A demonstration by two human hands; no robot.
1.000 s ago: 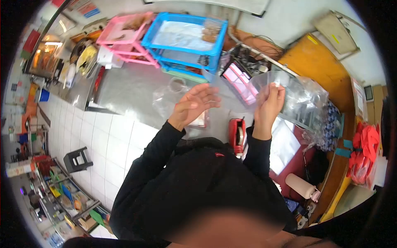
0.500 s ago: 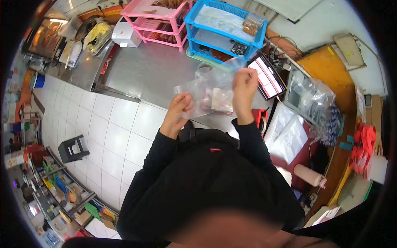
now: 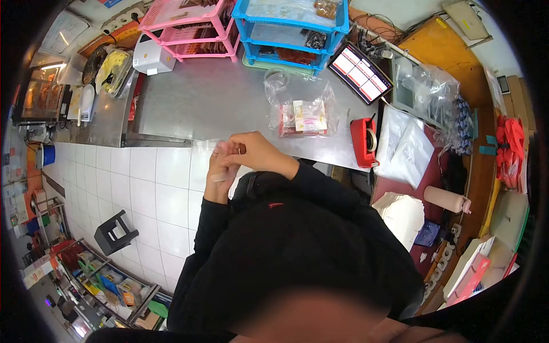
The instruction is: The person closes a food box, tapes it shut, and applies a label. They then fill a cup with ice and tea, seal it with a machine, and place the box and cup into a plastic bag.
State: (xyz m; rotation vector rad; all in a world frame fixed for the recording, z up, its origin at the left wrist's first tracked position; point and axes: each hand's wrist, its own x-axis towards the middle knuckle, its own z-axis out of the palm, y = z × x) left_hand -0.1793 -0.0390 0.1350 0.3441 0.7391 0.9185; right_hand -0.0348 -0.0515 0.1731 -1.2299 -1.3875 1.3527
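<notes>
My left hand [image 3: 220, 170] is raised at the table's front edge, its fingers closed on thin clear plastic [image 3: 205, 150] that shows faintly against the floor. My right hand [image 3: 257, 153] meets it from the right, thumb and fingertips pinched together at the left fingertips; what lies in that pinch is too small to tell. Beyond them on the metal table [image 3: 189, 97] lies a clear bag [image 3: 278, 98] around a red-edged pack [image 3: 289, 132] with printed papers [image 3: 309, 116] on top.
A red tape dispenser [image 3: 360, 143], a tablet [image 3: 360, 73] and white plastic sheets [image 3: 403, 146] are at the right. Blue trays [image 3: 286, 31] and pink trays [image 3: 191, 33] line the back. A dark stool [image 3: 114, 233] stands on the tiled floor.
My hands have come together toward the left, away from the bagged pack, which now lies uncovered by them. The view has shifted, so the tape dispenser shows fully.
</notes>
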